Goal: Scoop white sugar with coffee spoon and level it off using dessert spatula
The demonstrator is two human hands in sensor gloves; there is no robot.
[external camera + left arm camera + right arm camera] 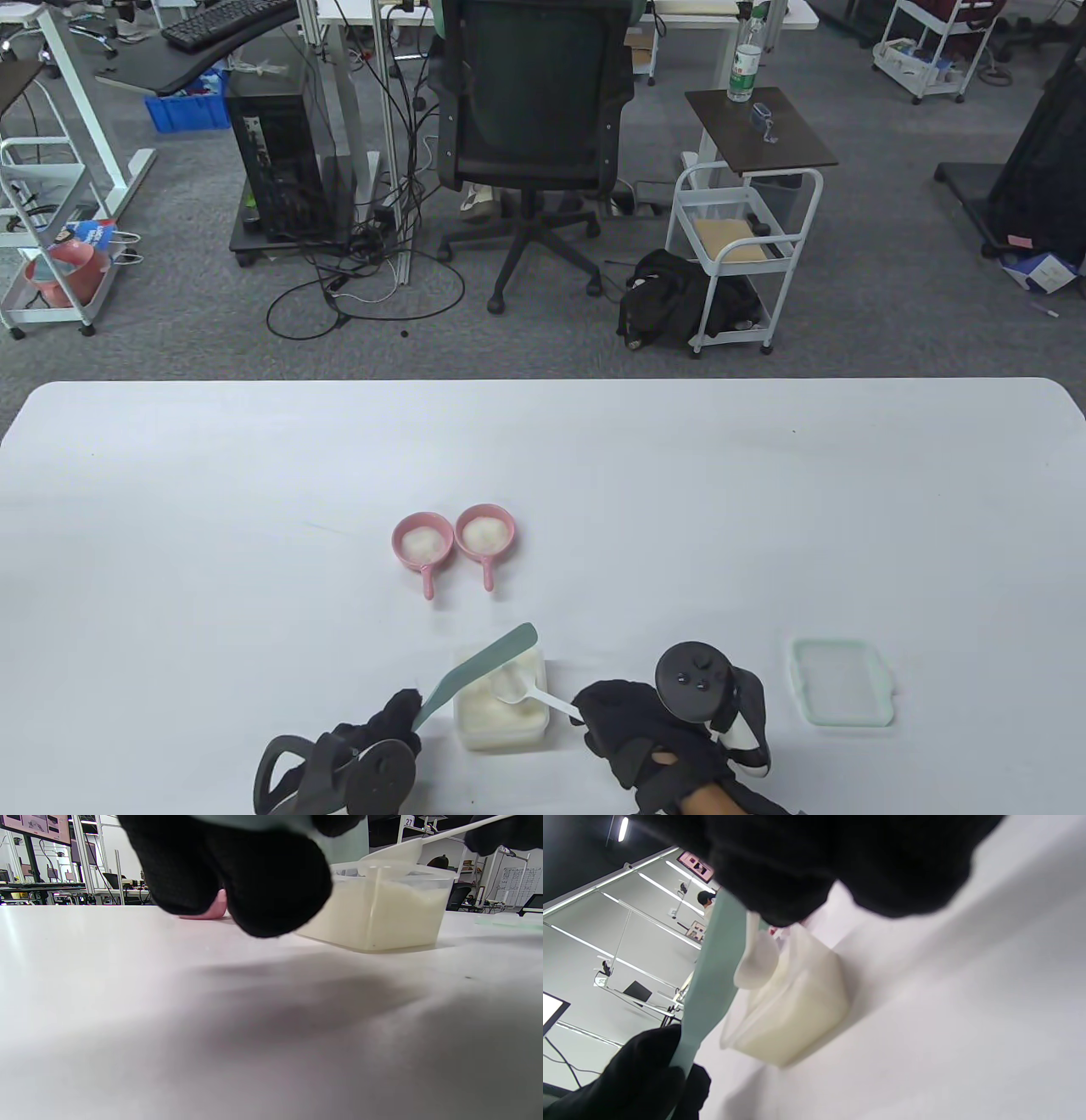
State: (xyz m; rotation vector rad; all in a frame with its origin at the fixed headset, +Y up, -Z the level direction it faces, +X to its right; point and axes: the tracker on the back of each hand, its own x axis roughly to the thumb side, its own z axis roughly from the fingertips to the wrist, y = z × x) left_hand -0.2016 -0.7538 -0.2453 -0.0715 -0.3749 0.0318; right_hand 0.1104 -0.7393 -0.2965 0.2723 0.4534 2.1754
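A clear plastic tub of white sugar (501, 700) (382, 914) (793, 1018) stands near the table's front edge. My right hand (619, 722) pinches the handle of a white coffee spoon (517, 686) (407, 849) (755, 961), whose bowl hovers over the tub. My left hand (394, 722) grips a pale green dessert spatula (479, 666) (710, 984); its blade slants up across the tub beside the spoon's bowl. Whether the blade touches the spoon is unclear.
Two small pink handled dishes (422, 543) (485, 535) holding white sugar sit side by side behind the tub. The tub's pale green lid (842, 682) lies to the right of my right hand. The white table (212, 526) stretches wide on both sides.
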